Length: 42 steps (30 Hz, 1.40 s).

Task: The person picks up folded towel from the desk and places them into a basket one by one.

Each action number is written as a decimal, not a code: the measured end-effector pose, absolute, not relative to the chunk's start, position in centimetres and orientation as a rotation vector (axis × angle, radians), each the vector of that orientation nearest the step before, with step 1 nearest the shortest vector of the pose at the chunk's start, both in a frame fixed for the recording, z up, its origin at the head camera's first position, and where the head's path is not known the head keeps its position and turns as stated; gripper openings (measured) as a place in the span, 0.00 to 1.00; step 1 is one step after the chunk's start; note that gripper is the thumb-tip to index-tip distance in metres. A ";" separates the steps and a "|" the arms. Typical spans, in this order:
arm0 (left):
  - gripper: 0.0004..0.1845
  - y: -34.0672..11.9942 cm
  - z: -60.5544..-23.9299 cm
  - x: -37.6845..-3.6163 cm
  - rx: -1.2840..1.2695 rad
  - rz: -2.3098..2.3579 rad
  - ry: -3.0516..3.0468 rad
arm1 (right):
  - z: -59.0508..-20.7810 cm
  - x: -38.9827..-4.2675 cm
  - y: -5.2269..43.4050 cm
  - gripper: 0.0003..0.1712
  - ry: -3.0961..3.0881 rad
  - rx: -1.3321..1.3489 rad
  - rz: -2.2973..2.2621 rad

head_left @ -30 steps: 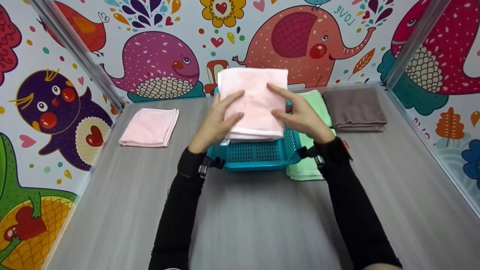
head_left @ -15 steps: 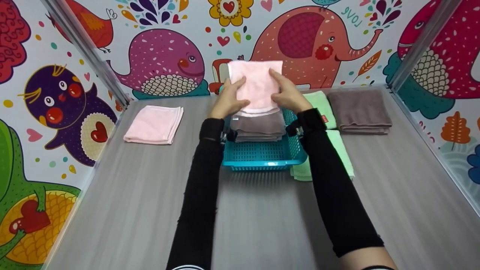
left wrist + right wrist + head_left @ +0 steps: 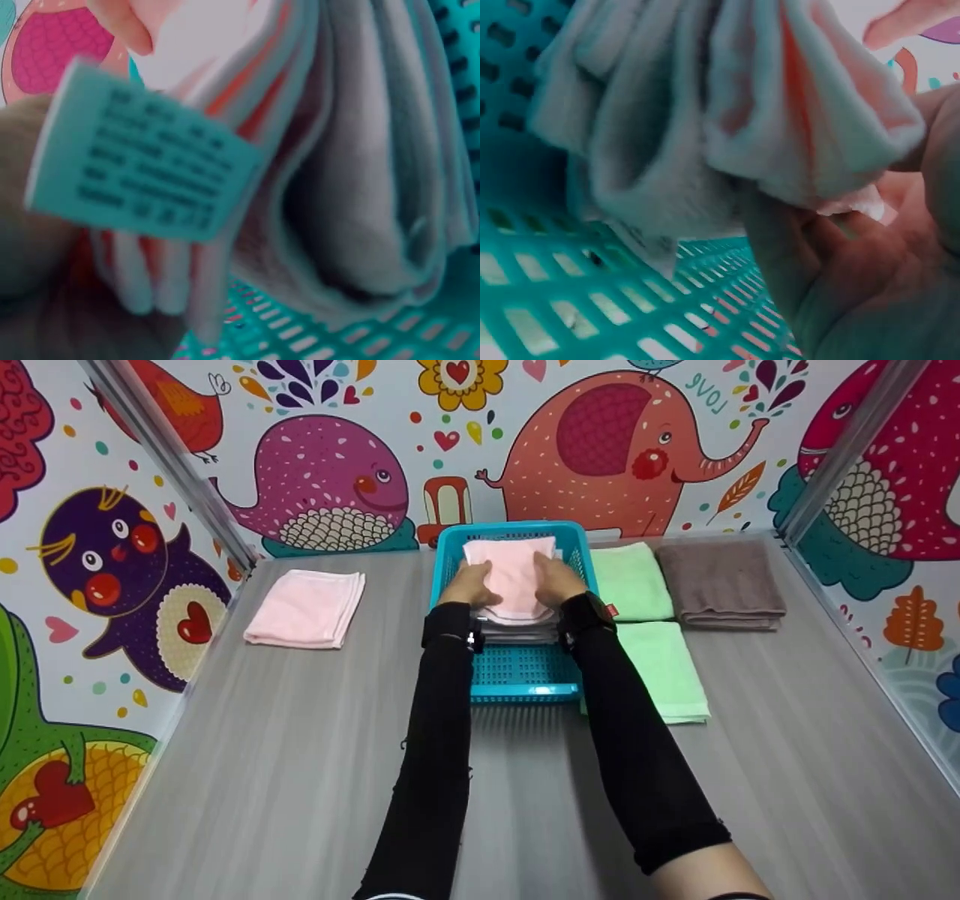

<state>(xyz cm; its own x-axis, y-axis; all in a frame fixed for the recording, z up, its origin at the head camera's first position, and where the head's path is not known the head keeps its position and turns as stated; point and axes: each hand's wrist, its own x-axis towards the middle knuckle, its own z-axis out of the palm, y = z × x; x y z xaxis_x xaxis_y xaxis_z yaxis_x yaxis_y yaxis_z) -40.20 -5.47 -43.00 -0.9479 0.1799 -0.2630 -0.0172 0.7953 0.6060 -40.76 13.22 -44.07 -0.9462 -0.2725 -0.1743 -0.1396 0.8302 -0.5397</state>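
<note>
Soft folded pink towel atop grey terry stack in perforated teal plastic basket, gripped by left hand and right hand.

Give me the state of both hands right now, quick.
Left hand: grips the left side of the towel stack in the basket.
Right hand: grips the right side of the same stack.
</note>
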 end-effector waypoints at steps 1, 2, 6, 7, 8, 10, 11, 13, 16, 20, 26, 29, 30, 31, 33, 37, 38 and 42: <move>0.44 -5.5 -43.0 -40.2 0.109 0.922 2.667 | -44.2 -40.8 13.2 0.47 2.792 -0.309 -0.790; 0.43 -5.6 -43.1 -40.1 0.106 0.929 2.667 | -44.4 -40.8 13.2 0.46 2.812 -0.295 -0.799; 0.37 -5.8 -43.4 -39.9 0.125 0.826 2.740 | -45.0 -40.7 12.8 0.42 2.873 -0.240 -0.778; 0.35 -5.8 -43.5 -39.9 0.136 0.781 2.774 | -45.1 -40.7 12.6 0.40 2.878 -0.220 -0.770; 0.34 -5.8 -43.5 -39.8 0.155 0.724 2.817 | -45.1 -40.7 12.5 0.38 2.886 -0.205 -0.754; 0.32 -5.6 -43.6 -39.9 0.209 0.600 2.908 | -45.1 -40.6 12.3 0.37 2.892 -0.176 -0.720; 0.32 -5.4 -43.6 -40.0 0.239 0.557 2.941 | -45.1 -40.5 12.2 0.37 2.894 -0.160 -0.701; 0.31 -5.1 -43.6 -40.1 0.308 0.459 2.981 | -45.0 -40.4 12.2 0.39 2.890 -0.137 -0.660; 0.32 -4.8 -43.6 -40.3 0.360 0.376 2.948 | -45.0 -40.3 12.2 0.41 2.871 -0.123 -0.605; 0.33 -4.4 -43.6 -40.4 0.354 0.331 2.836 | -44.9 -40.4 12.4 0.45 2.833 -0.117 -0.551; 0.33 -4.4 -43.5 -40.3 0.338 0.349 2.765 | -45.2 -40.8 12.2 0.47 2.791 -0.132 -0.504; 0.33 -4.7 -43.4 -40.4 0.369 0.367 2.745 | -45.2 -41.0 12.2 0.45 2.797 -0.166 -0.480; 0.33 -4.8 -43.5 -40.5 0.380 0.370 2.737 | -45.1 -41.0 12.2 0.45 2.798 -0.173 -0.476; 0.33 -4.9 -43.5 -40.5 0.390 0.368 2.729 | -45.1 -40.9 12.1 0.45 2.796 -0.176 -0.469; 0.32 -5.3 -43.8 -40.6 0.400 0.372 2.714 | -45.0 -40.7 12.0 0.45 2.783 -0.189 -0.477; 0.32 -5.5 -44.3 -40.6 0.402 0.392 2.699 | -44.9 -40.1 11.8 0.47 2.758 -0.175 -0.494; 0.32 -5.5 -44.3 -40.6 0.401 0.408 2.698 | -44.9 -40.1 11.8 0.47 2.757 -0.172 -0.498; 0.32 -5.2 -44.0 -40.7 0.401 0.434 2.706 | -44.5 -40.0 12.0 0.46 2.768 -0.158 -0.487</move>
